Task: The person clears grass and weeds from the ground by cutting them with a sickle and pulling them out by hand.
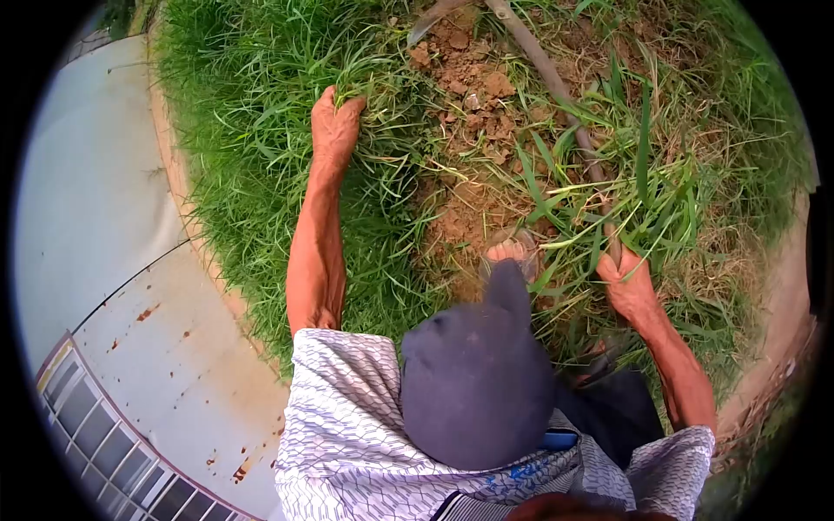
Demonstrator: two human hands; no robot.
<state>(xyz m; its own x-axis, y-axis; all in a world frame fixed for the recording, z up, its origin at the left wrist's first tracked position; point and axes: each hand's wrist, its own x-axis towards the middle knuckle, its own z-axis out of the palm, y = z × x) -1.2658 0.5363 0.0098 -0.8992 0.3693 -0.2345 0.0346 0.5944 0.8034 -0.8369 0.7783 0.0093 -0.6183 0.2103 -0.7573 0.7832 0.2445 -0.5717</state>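
My left hand (336,130) is closed, fingers pinched around a tuft of green grass (347,87) at the upper left. My right hand (627,285) wraps round the lower end of a wooden hoe handle (547,74) on the right. Long loose grass blades (647,195) lie over the handle close to this hand. Part of a metal blade (427,24) shows at the top edge; how it joins the handle is out of view. Between the hands lies bare, clumpy brown soil (473,113).
My foot (512,250) in a sandal stands on the soil, below my dark-trousered knee (478,382). Thick grass (243,87) grows on the left up to a kerb (174,165), with a stained concrete slab (174,330) beyond. A barred grille (113,443) is at lower left. Dry cut grass (730,165) covers the right.
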